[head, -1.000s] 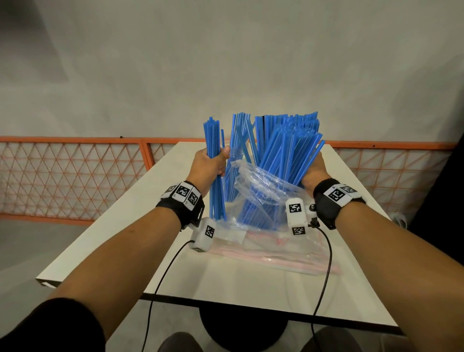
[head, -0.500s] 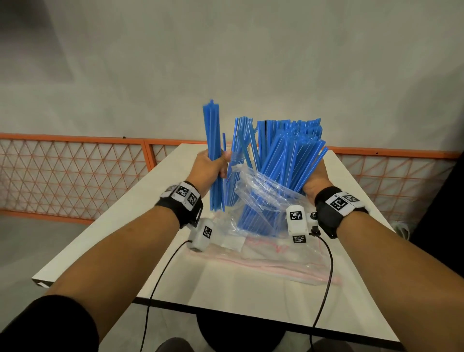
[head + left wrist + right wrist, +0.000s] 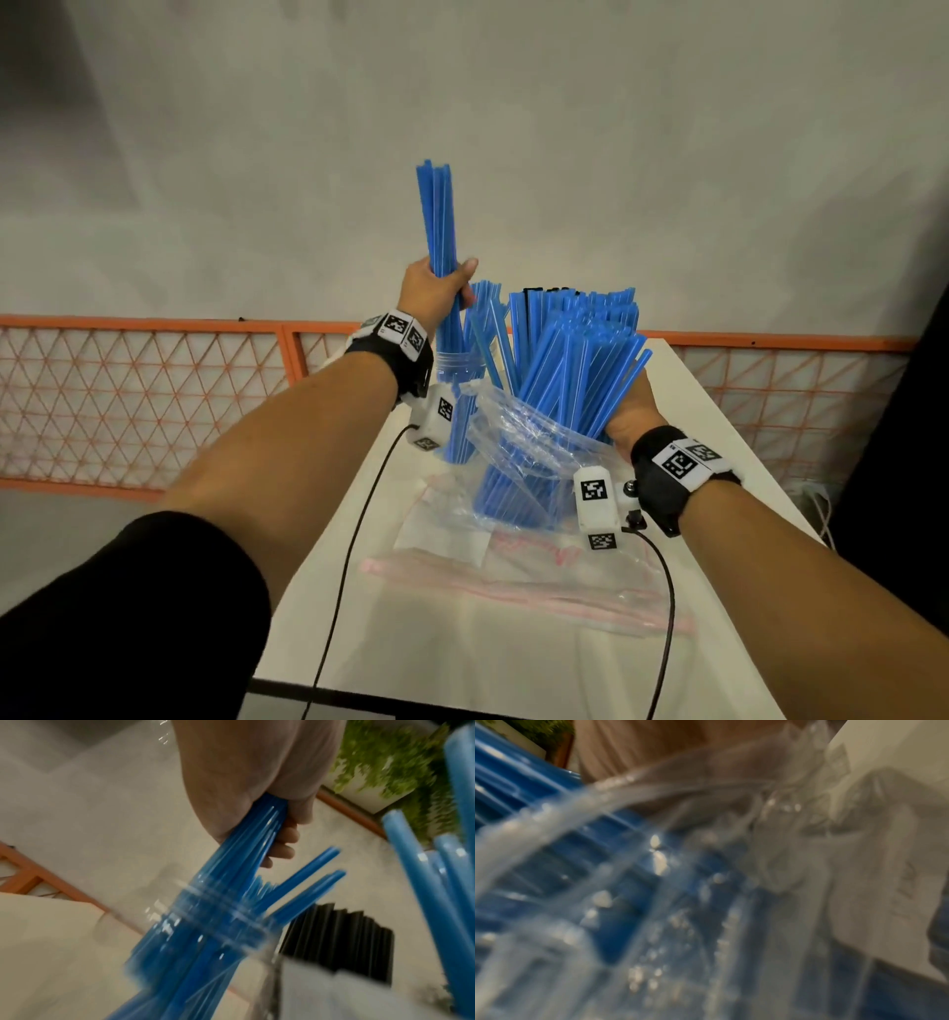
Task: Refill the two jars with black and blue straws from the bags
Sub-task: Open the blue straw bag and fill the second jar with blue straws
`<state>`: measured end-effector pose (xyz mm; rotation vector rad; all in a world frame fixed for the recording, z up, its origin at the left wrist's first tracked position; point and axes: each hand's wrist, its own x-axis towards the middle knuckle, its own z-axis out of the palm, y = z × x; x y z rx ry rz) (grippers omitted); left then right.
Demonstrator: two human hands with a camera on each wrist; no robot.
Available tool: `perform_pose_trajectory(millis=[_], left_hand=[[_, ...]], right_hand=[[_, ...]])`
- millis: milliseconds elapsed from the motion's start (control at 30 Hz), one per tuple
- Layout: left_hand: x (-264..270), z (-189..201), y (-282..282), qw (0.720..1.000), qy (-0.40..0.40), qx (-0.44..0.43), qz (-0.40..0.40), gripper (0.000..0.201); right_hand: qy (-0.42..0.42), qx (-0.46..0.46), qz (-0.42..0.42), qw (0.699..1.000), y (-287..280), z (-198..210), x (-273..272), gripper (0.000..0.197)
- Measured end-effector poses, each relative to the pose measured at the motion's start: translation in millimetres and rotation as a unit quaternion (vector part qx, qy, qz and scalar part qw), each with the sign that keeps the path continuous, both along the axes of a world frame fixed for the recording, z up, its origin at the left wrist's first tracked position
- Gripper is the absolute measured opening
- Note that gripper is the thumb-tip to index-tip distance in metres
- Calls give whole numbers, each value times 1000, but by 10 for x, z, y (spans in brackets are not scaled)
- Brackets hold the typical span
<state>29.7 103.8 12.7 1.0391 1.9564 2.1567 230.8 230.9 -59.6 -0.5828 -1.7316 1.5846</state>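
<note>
My left hand (image 3: 448, 290) grips a bundle of blue straws (image 3: 436, 221), held upright. Its lower ends stand inside a clear jar (image 3: 462, 362) on the table. The left wrist view shows the fingers (image 3: 282, 845) curled round the bundle (image 3: 246, 845) above the jar's mouth (image 3: 223, 925). My right hand (image 3: 629, 411) holds a clear plastic bag (image 3: 518, 431) upright, and many blue straws (image 3: 575, 360) fan out of it. Black straws (image 3: 336, 939) stand behind the jar; only their tips (image 3: 544, 292) show in the head view.
A flat, empty clear bag with a pink zip strip (image 3: 513, 575) lies on the white table (image 3: 462, 663) in front of the held bag. An orange mesh fence (image 3: 154, 401) runs behind the table. Wrist cables hang over the near edge.
My left hand has lifted its bundle of blue straws higher and away from the bag, and the lower ends now stand in the jar. The right hand still holds the bag.
</note>
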Motion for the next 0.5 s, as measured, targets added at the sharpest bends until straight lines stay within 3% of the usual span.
perform_pose_trajectory(millis=[133, 367, 433, 500], left_hand=[[-125, -237, 53, 997, 10, -70, 24, 21], [-153, -262, 32, 994, 49, -84, 50, 24], [-141, -243, 34, 988, 67, -130, 44, 29], [-154, -169, 33, 986, 75, -132, 67, 20]], right_hand=[[25, -73, 0, 997, 5, 10, 0, 28], [-16, -17, -9, 1000, -3, 11, -18, 29], [-3, -24, -6, 1000, -7, 7, -9, 27], [21, -52, 6, 998, -16, 17, 8, 25]])
